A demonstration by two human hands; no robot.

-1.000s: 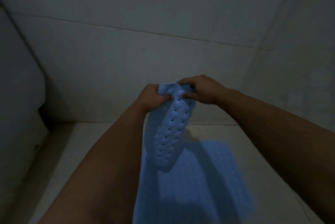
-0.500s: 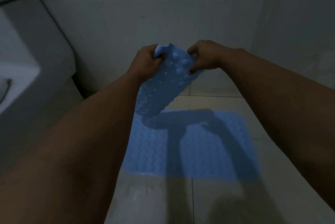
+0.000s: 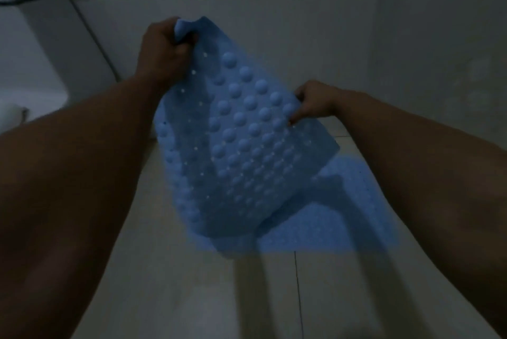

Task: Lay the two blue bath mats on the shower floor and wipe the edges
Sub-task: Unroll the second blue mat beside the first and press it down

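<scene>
The second bath mat [image 3: 236, 146], a narrow roll 1 second ago, now hangs half spread above the laid mat [image 3: 343, 215]. The left hand [image 3: 164, 50] grips its top corner; the right hand [image 3: 315, 102] pinches its edge. Laying probably comes next.

Both my forearms are bare right up to the frame edge, no sleeve visible on either. Left hand [image 3: 162, 50] and right hand [image 3: 315, 102]: no gloves, no watch, no wristband, no rings that I can make out. Light is dim, so finer detail on my fingers [image 3: 297, 116] is unreadable.
</scene>
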